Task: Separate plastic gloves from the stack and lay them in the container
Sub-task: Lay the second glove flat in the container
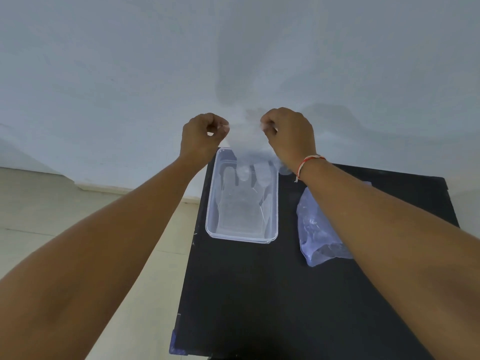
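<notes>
Closest to the camera, two bare arms reach forward over a black tabletop [259, 294]. On the right side of the tabletop, partly hidden under the right arm, lies the stack of gloves [315, 229], a soft crumpled heap of thin clear plastic. To the left of the stack, near but not touching it, sits the container [211, 224], a clear plastic box with rounded corners and no lid on it. Clear gloves already lie flat inside it, with their fingers pointing away from the camera. Above the far end of the container, both hands are raised and curled almost into fists. The left hand [201, 136] pinches one top corner of a glove [244, 149], and the right hand [288, 133] pinches the other corner. The glove hangs down between the hands, and its fingers dangle over the far end of the container. It is so thin that it is hard to see its edges. A red and white string [307, 163] is tied around the right wrist. Behind the tabletop stands a plain pale wall [233, 48], and a light floor [78, 216] shows on the left.
</notes>
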